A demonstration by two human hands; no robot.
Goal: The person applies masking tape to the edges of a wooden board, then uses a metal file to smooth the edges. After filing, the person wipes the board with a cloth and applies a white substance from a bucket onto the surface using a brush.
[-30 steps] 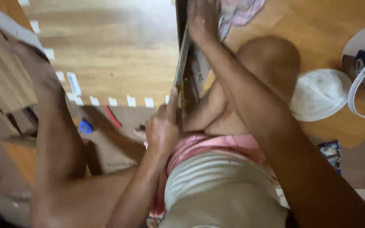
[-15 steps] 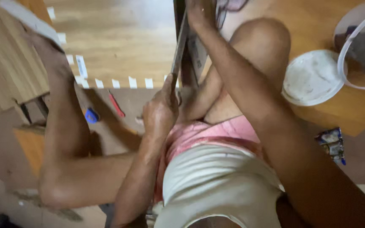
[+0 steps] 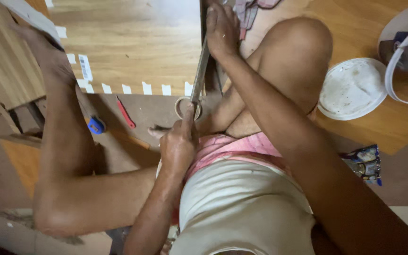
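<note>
We hold the long flat metal blade (image 3: 200, 71) along the right edge of the wooden panel (image 3: 133, 42) on the floor, left hand (image 3: 179, 144) closed on its near end, right hand (image 3: 222, 28) clasping its far end, with the edge work seemingly midway.

Your bent right knee (image 3: 298, 52) blocks the floor right of the long grey metal file (image 3: 199, 75). To its left, the pale wooden board (image 3: 133, 42) lies open. Nearer you, a tape roll (image 3: 181, 107), red pencil (image 3: 125, 112) and blue tool (image 3: 96, 125) clutter the brown floor.
</note>
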